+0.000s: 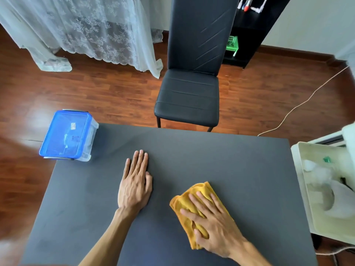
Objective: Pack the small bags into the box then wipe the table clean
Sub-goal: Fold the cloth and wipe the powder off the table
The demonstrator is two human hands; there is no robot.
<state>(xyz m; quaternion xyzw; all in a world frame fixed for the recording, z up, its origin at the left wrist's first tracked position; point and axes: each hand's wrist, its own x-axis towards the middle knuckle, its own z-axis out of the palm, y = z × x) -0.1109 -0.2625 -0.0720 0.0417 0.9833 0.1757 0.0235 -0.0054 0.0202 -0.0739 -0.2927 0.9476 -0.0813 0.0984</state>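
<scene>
The clear plastic storage box with the blue lid (68,135) stands closed on the far left corner of the dark grey rectangular table (221,160), part of it overhanging the edge; faint shapes show through the lid, but the small bags cannot be confirmed. No loose bags are visible on the tabletop, so packing appears finished and wiping is the step in hand. The right hand (213,225) lies flat with fingers spread over the folded mustard-yellow cloth (199,191), pressing it to the near right of the surface. The left hand (135,184) rests flat, fingers together, palm down on bare table near the centre, holding nothing, apparently as a brace. Sound practice: keep even palm pressure, work in overlapping passes, and lift the bracing hand to cover the patch beneath it. The far and right portions lie open for long strokes. Caution is advised at the left corner, where a stroke could nudge the box off, and at the right edge beside the cream plastic bin (307,189).
</scene>
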